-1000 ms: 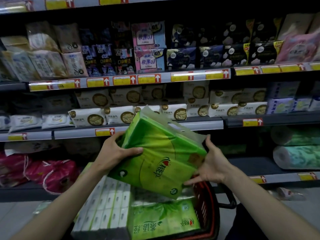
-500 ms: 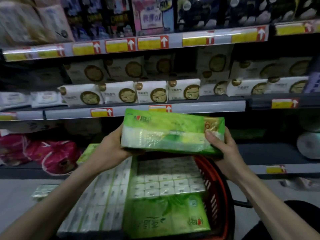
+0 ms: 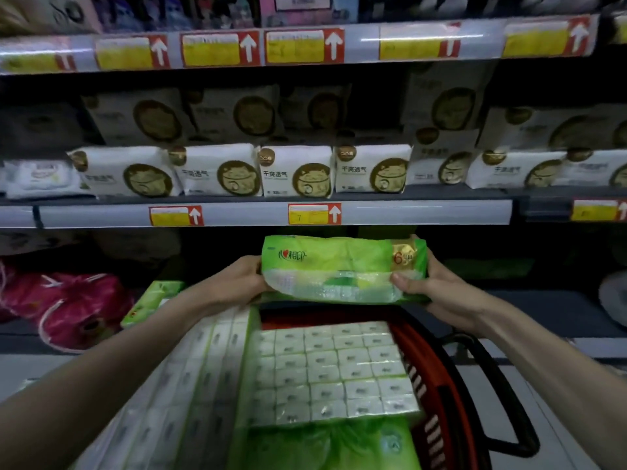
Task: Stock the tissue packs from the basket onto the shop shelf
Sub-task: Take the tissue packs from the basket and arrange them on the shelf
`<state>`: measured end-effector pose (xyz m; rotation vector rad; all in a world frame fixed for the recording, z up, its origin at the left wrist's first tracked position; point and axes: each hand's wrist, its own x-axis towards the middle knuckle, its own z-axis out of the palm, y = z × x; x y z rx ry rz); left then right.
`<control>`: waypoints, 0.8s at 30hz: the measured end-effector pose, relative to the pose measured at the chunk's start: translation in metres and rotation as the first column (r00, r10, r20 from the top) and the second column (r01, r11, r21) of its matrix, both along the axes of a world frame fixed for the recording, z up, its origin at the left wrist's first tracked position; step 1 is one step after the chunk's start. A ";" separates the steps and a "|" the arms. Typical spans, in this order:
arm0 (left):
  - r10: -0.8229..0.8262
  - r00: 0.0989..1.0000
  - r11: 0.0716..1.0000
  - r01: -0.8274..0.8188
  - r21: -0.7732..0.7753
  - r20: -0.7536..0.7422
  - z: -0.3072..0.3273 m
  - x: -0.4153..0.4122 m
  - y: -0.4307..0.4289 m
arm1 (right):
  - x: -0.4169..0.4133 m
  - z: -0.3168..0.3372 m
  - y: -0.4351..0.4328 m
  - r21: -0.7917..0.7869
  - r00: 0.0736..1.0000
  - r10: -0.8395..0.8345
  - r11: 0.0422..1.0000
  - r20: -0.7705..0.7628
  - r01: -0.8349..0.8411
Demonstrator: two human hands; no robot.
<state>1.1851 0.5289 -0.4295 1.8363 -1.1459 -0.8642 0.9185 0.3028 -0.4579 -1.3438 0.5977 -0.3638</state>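
Note:
A green tissue pack (image 3: 342, 268) lies flat between my two hands, level with the dark opening of the low shelf (image 3: 543, 317). My left hand (image 3: 234, 283) grips its left end and my right hand (image 3: 437, 293) grips its right end, thumb on the front. Below them stands the red basket (image 3: 437, 385), holding several more tissue packs (image 3: 325, 368) with white mini packs showing through clear wrap. Another green pack (image 3: 152, 300) lies on the low shelf at the left.
White packs with gold cat logos (image 3: 295, 171) fill the shelf above, behind a rail of yellow price tags (image 3: 314, 213). Pink bagged goods (image 3: 74, 307) sit on the low shelf at left. The basket's black handle (image 3: 502, 395) hangs to the right.
The pack has gone from tilted above the basket to flat and farther forward, toward the low shelf. Both hands moved with it, and the view has come closer to the shelves.

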 end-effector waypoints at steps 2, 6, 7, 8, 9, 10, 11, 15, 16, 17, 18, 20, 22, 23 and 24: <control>-0.032 0.997 0.998 0.027 0.064 0.073 -0.006 0.022 -0.016 | 0.018 -0.013 -0.012 0.005 1.000 0.001 1.000 -0.004 -0.001; -0.067 0.996 0.980 0.055 0.193 0.054 -0.028 0.060 -0.033 | 0.047 -0.047 -0.022 -0.118 0.993 -0.003 0.993 -0.116 -0.010; -0.066 0.996 0.976 0.053 0.213 0.059 -0.035 0.069 -0.036 | 0.056 -0.055 -0.023 -0.141 0.991 -0.009 0.990 -0.134 -0.010; -0.064 0.997 0.974 0.054 0.219 0.039 -0.038 0.075 -0.041 | 0.064 -0.061 -0.027 -0.152 0.989 -0.002 0.988 -0.150 -0.021; -0.032 0.999 0.975 0.029 0.218 0.010 -0.043 0.082 -0.046 | 0.072 -0.065 -0.034 -0.153 0.984 0.010 0.987 -0.175 -0.037; 0.012 0.999 0.976 -0.005 0.218 -0.030 -0.048 0.090 -0.052 | 0.081 -0.067 -0.043 -0.156 0.976 0.021 0.986 -0.215 -0.055; 0.084 0.993 0.970 -0.063 0.233 -0.080 -0.054 0.098 -0.059 | 0.091 -0.071 -0.054 -0.160 0.965 0.022 0.985 -0.260 -0.065; 0.355 0.899 0.891 -0.243 0.384 -0.255 -0.081 0.125 -0.085 | 0.122 -0.077 -0.084 -0.092 0.926 0.031 0.993 -0.377 -0.071; 0.393 0.884 0.876 -0.276 0.397 -0.254 -0.090 0.131 -0.090 | 0.131 -0.082 -0.088 -0.070 0.923 0.043 0.995 -0.383 -0.075; 0.422 0.868 0.866 -0.299 0.401 -0.262 -0.097 0.136 -0.092 | 0.139 -0.088 -0.091 -0.069 0.918 0.030 0.996 -0.396 -0.062; 0.433 0.853 0.863 -0.299 0.406 -0.292 -0.102 0.139 -0.094 | 0.146 -0.094 -0.092 -0.076 0.914 -0.010 0.997 -0.406 -0.023; 0.405 0.843 0.871 -0.238 0.429 -0.353 -0.108 0.146 -0.095 | 0.157 -0.110 -0.094 -0.076 0.904 -0.100 0.994 -0.417 0.074; 0.309 0.848 0.892 -0.101 0.441 -0.430 -0.106 0.150 -0.095 | 0.164 -0.116 -0.091 -0.055 0.906 -0.138 0.990 -0.400 0.126; 0.256 0.860 0.891 -0.033 0.453 -0.441 -0.103 0.152 -0.094 | 0.164 -0.113 -0.088 -0.043 0.905 -0.146 0.989 -0.401 0.140; 0.195 0.870 0.885 0.043 0.464 -0.453 -0.102 0.156 -0.092 | 0.161 -0.109 -0.085 -0.029 0.904 -0.137 0.990 -0.405 0.137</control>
